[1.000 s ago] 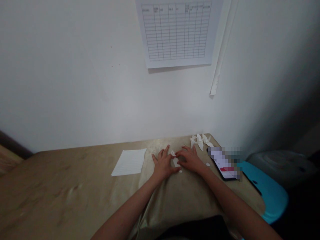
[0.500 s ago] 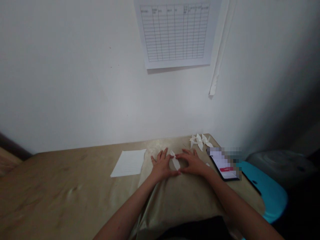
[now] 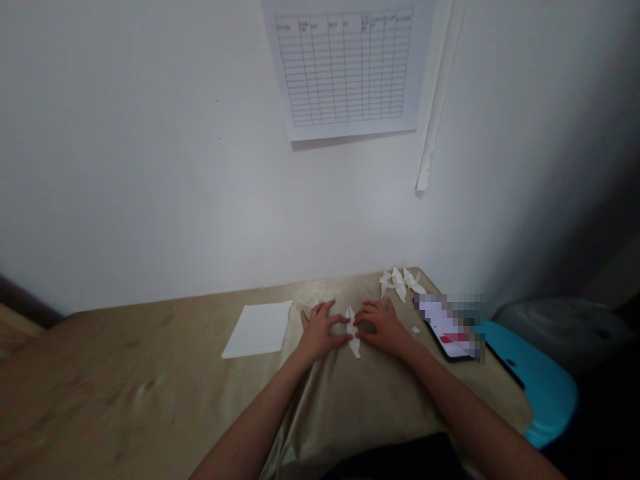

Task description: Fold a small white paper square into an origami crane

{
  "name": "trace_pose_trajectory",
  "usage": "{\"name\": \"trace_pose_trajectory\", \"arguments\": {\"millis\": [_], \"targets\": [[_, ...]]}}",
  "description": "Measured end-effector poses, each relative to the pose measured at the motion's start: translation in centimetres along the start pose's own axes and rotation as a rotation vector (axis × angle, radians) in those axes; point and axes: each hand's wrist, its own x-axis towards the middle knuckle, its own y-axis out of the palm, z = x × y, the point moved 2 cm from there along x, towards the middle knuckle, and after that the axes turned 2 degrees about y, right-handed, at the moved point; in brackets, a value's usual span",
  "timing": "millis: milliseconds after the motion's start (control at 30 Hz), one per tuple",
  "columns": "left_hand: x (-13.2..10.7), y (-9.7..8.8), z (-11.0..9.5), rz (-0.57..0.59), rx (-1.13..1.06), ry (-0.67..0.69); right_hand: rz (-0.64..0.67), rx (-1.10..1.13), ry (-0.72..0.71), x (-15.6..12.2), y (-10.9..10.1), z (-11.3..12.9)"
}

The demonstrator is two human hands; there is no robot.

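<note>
A small folded white paper piece (image 3: 353, 331) stands between my two hands on the tan cloth-covered table (image 3: 150, 387). My left hand (image 3: 320, 331) pinches its left side with thumb and forefinger. From the right, my right hand (image 3: 383, 325) grips the same piece with curled fingers. The paper looks long and pointed, with its lower tip toward me.
A lined white sheet (image 3: 260, 328) lies left of my hands. Several finished folded paper shapes (image 3: 400, 282) sit at the table's far right corner. A phone (image 3: 447, 330) lies at the right edge, above a blue stool (image 3: 537, 387). A printed grid chart (image 3: 345, 67) hangs on the wall.
Both hands have gone from pressing the paper flat on the table to pinching it between the fingers, lifting it slightly. The view drifted a little.
</note>
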Motion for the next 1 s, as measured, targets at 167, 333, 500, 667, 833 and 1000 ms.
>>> {"name": "trace_pose_trajectory", "arguments": {"millis": [167, 333, 500, 667, 833, 1000], "targets": [[-0.3, -0.3, -0.9, -0.054, 0.066, 0.061, -0.048, -0.026, 0.012, 0.2, 0.4, -0.2], [-0.4, -0.5, -1.1, -0.045, 0.143, 0.040, -0.057, -0.058, 0.061, 0.1, 0.2, -0.1], [-0.2, -0.6, -1.2, -0.037, 0.191, 0.020, -0.059, -0.074, 0.097, 0.2, 0.2, -0.2], [0.1, -0.5, -1.0, -0.016, 0.199, -0.001, -0.041, -0.076, 0.104, 0.3, 0.2, -0.2], [0.6, -0.4, -0.6, 0.023, 0.180, -0.003, -0.030, -0.076, 0.116, 0.3, 0.1, -0.1], [1.1, -0.5, -0.2, 0.084, 0.165, 0.002, -0.022, -0.082, 0.123, 0.3, 0.2, 0.0]]}}
